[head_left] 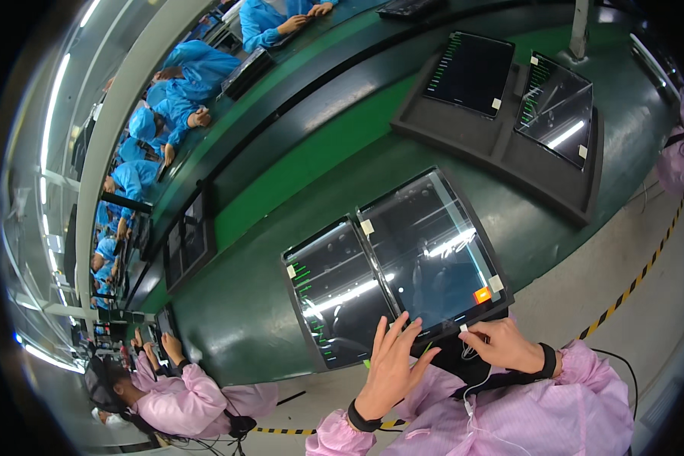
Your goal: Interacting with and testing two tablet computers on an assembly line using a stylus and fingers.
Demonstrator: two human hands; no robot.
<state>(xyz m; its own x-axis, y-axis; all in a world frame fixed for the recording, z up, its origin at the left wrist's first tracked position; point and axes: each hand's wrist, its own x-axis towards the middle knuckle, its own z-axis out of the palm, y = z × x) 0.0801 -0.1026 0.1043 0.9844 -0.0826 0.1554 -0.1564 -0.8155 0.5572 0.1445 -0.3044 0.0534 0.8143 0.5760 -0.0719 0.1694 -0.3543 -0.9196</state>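
Observation:
Just in front of me, two flat tablets lie side by side in a dark tray (372,262). The right tablet (425,228) has a lit screen with a small orange square near its lower right corner. On the left tablet (334,285), green marks run down the left side of a dark screen. My left hand (391,365) is open, fingers spread over the near edge between the tablets. At the right tablet's near edge, my right hand (505,343) pinches the small white plug (463,329) of a thin white cable. Whether the plug sits in the tablet is unclear.
A second dark tray (463,156) with two tablets stands at the far right, near a metal post (580,30). Another tray (186,243) lies to the left. A person in pink (182,395) works at my left; several in blue sit across the bench.

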